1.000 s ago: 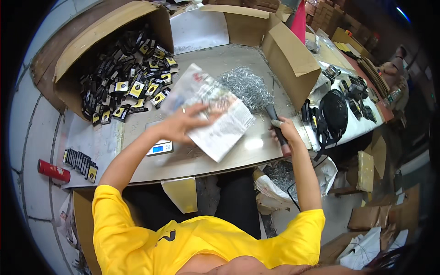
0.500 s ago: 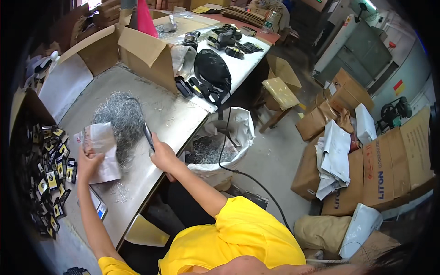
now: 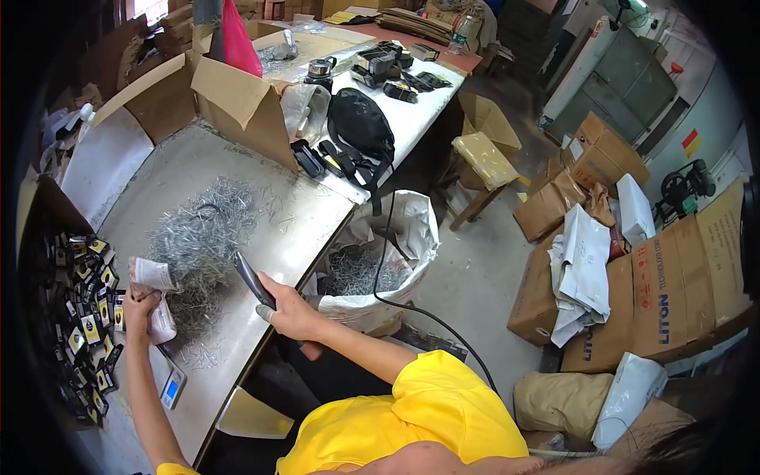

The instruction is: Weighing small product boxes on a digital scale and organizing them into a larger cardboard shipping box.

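Observation:
A large heap of thin silvery metal pins [image 3: 210, 237] lies loose on the worktable [image 3: 289, 210]. At its left edge my left hand [image 3: 141, 310] is closed round a crumpled white bag [image 3: 155, 274], which bends over my fingers. My right hand [image 3: 291, 313] grips a long dark tool [image 3: 253, 279] by its reddish-brown handle end. The tool's tip points toward the heap from the table's near edge, apart from the pins. Just below my left hand sits a small digital scale [image 3: 172, 388], partly covered by my forearm, with some stray pins beside it.
Several small black-and-yellow packs [image 3: 91, 328] are piled at the left. Cardboard flaps [image 3: 241, 99] wall the table's far side. A white sack [image 3: 423, 245] of pins stands beyond the right edge, with a black cable [image 3: 431, 317] across it. A black bag [image 3: 360, 123] and cartons [image 3: 673, 293] stand farther off.
My right hand has drawn the tool back from the heap toward the table's near edge. The white bag has folded over in my left hand, which has moved slightly down.

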`<action>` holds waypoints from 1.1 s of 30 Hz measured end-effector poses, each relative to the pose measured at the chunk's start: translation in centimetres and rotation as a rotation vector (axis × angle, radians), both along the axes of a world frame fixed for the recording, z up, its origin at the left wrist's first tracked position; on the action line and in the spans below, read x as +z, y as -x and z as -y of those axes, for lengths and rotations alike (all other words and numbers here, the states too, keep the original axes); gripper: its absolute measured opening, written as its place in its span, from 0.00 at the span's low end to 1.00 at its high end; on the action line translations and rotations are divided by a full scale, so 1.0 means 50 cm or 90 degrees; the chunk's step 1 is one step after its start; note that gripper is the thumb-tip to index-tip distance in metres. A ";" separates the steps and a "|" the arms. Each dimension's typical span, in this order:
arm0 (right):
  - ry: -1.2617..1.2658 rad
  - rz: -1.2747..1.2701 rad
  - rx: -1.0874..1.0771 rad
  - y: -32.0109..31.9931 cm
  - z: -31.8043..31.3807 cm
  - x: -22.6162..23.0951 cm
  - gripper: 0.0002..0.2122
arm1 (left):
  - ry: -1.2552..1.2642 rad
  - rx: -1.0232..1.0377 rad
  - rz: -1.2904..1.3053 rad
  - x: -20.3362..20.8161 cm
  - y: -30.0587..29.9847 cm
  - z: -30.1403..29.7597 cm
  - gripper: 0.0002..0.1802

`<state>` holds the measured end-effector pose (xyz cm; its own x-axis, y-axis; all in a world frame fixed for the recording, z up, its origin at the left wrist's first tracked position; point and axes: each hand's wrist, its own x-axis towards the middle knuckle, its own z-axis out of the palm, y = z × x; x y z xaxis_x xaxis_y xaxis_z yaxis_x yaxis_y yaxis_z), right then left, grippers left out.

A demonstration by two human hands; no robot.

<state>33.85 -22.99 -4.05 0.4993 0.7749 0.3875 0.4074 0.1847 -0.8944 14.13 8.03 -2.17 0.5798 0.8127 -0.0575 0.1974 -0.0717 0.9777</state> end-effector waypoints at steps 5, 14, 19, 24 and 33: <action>-0.019 -0.317 0.195 -0.039 -0.035 0.141 0.30 | -0.274 0.157 -0.014 0.072 0.060 -0.067 0.24; -0.069 -0.209 0.088 -0.112 -0.260 0.243 0.08 | -1.154 0.292 -0.066 0.500 -0.078 -0.134 0.43; -0.152 -0.236 0.123 -0.140 -0.334 0.286 0.11 | -1.148 0.359 -0.041 0.506 -0.070 -0.141 0.33; -0.132 -0.233 0.171 -0.147 -0.382 0.302 0.15 | -0.967 0.350 -0.171 0.461 -0.041 -0.178 0.33; -0.142 -0.230 0.107 -0.140 -0.412 0.294 0.17 | -0.927 0.406 -0.135 0.441 -0.057 -0.181 0.33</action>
